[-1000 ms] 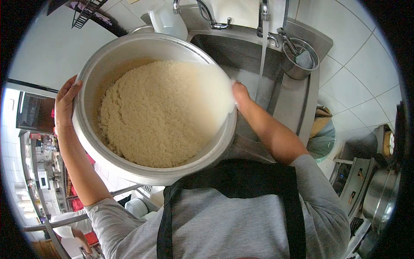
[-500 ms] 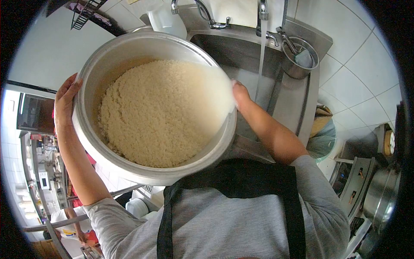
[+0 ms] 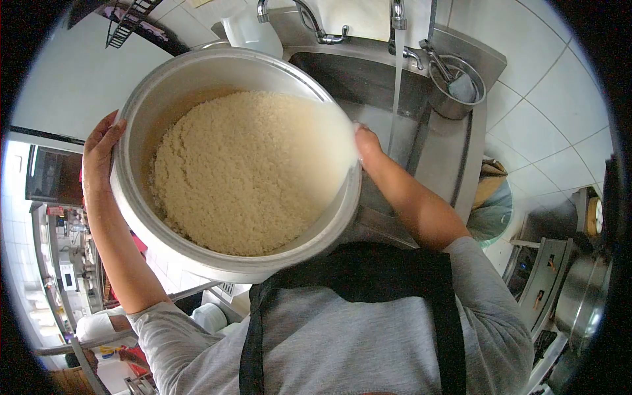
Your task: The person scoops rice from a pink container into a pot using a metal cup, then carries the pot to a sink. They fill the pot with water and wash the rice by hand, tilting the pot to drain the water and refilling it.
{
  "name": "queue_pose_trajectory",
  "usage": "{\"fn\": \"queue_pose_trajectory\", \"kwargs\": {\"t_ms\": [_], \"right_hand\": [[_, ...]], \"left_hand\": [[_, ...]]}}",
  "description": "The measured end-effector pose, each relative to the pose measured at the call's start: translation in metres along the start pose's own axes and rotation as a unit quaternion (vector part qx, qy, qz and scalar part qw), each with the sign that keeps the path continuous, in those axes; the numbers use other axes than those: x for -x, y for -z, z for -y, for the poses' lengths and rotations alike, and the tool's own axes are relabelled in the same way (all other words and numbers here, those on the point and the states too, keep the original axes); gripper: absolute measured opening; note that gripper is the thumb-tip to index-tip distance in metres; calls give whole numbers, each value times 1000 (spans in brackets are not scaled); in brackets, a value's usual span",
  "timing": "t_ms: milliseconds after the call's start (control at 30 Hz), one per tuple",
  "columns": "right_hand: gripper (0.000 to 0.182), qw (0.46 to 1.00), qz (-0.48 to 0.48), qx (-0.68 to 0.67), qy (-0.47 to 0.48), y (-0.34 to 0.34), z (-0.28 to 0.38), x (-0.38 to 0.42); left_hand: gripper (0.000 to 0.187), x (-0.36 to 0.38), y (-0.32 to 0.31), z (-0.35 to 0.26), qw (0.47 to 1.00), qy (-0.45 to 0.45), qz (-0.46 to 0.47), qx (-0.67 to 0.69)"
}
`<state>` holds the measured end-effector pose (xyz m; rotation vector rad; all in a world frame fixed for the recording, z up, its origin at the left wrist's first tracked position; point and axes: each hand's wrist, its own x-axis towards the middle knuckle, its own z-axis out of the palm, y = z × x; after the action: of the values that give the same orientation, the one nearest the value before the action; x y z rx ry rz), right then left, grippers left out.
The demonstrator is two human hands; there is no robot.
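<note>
A large round metal pot (image 3: 135, 197) is tilted toward the sink on its right. Wet rice (image 3: 224, 174) fills much of it, and cloudy water (image 3: 322, 141) has gathered at the lowered right rim. My left hand (image 3: 102, 148) is closed around the pot's left edge, fingers curled over the rim. On the opposite side my right hand (image 3: 368, 143) grips the rim, its fingers partly hidden below the pot. The sink (image 3: 359, 69) lies just beyond that hand, and water runs into it from the tap (image 3: 398, 16).
A second tap (image 3: 322, 36) stands at the sink's back left, near a white plastic jug (image 3: 253, 33). On the right ledge sits a metal container (image 3: 454, 99) with utensils in it. A lined bin (image 3: 494, 214) is below. Another person's arm shows at lower left.
The pot stays tilted in both hands, almost unmoved. The view has shifted very slightly. At lower left the other person's arm has moved.
</note>
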<state>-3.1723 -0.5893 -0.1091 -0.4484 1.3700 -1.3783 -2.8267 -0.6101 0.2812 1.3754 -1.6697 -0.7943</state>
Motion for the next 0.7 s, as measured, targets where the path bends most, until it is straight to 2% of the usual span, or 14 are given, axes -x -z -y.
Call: {"fn": "queue_pose_trajectory", "kwargs": {"t_ms": [267, 467, 700], "right_hand": [[31, 1000, 11, -8, 7, 1, 9, 13], [29, 996, 17, -90, -3, -1, 1, 11], [28, 1000, 11, -23, 8, 4, -12, -7]], "left_hand": [[47, 1, -3, -4, 1000, -7, 1, -7], [44, 2, -4, -6, 1000, -6, -5, -7], [44, 3, -6, -7, 1000, -9, 2, 9]]}}
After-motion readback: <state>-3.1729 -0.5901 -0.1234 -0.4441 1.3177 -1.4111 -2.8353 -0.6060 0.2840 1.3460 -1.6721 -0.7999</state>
